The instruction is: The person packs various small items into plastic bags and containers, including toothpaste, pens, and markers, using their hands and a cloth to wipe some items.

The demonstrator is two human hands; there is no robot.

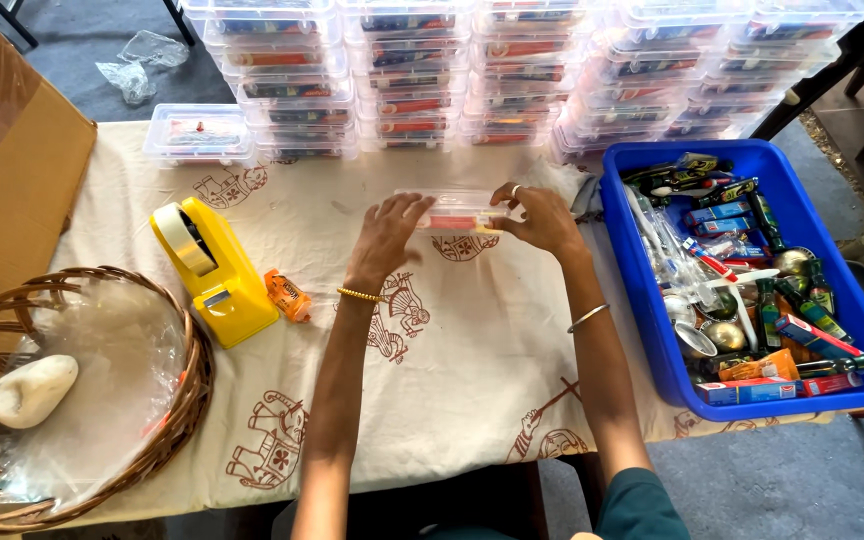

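Both hands (387, 235) (542, 218) (gripping) on clear box (457, 210)

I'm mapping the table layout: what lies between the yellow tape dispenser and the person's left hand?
In the head view, a small orange packet lies on the cloth beside the yellow tape dispenser; from there to the left hand only printed tablecloth shows.

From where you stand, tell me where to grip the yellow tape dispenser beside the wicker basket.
Probably take the yellow tape dispenser across its long flat body, fingers from above on both side walls. It lies diagonally on the printed cloth, tape roll at the far end, cutter nearer. Come from the right, since the wicker basket crowds its left.
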